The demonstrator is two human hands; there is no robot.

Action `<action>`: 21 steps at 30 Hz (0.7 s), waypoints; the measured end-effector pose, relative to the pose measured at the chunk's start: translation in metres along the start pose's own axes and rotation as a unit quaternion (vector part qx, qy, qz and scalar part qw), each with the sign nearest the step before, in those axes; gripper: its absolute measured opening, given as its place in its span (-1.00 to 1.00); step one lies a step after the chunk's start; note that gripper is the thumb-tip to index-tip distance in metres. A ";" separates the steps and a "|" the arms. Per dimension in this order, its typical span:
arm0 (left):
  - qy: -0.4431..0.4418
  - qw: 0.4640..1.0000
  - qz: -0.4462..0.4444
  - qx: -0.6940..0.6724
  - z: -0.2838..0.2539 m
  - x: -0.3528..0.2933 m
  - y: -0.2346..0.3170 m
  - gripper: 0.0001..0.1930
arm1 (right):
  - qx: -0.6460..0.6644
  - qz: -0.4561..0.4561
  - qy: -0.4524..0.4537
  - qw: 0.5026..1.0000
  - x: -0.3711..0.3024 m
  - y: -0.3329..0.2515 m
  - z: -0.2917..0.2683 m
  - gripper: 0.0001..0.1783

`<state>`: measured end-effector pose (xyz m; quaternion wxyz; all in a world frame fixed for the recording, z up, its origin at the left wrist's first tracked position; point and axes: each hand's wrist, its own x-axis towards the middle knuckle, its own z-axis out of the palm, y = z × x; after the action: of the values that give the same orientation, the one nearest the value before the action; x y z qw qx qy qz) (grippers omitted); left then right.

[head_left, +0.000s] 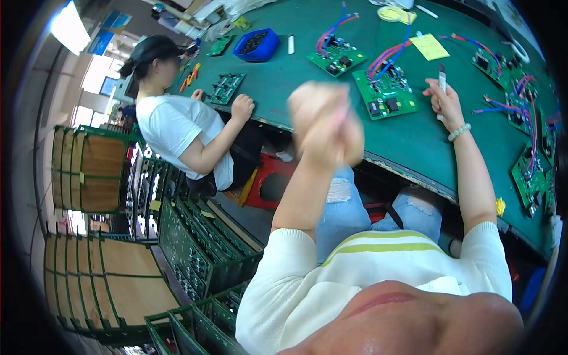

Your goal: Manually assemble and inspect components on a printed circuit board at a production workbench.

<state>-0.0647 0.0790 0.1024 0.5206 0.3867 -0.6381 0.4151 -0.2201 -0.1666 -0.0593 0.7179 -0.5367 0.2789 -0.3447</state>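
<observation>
My left hand (324, 124) is raised in front of the bench edge, smeared by motion, so its fingers cannot be made out. On the bench to the right, my right hand (447, 105) grips a slim white pen-like tool (442, 78) with a dark end pointing away from me. Between the two hands lies a green circuit board (387, 92) with black components and red and blue wires; neither hand visibly touches it. Farther off sits a similar wired circuit board (336, 58). A yellow sticky note (430, 47) lies beyond my right hand.
More wired boards (528, 177) crowd the bench's right side. A blue bin (256, 45) of small dark parts and a roll of tape (389, 13) stand farther back. At left, a co-worker (177, 124) sits by another board (225, 89). Racks of boards (195, 254) stand beside me.
</observation>
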 end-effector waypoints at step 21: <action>-0.128 0.810 -0.556 -0.137 0.122 -0.184 -0.095 -0.41 | -0.607 -0.102 -0.087 0.783 -0.029 -0.026 0.010 -0.60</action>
<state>0.0109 -0.0575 -0.0808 0.6238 0.6494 -0.4255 -0.0904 -0.2351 -0.1426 -0.0303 0.2257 -0.9144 0.3109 -0.1272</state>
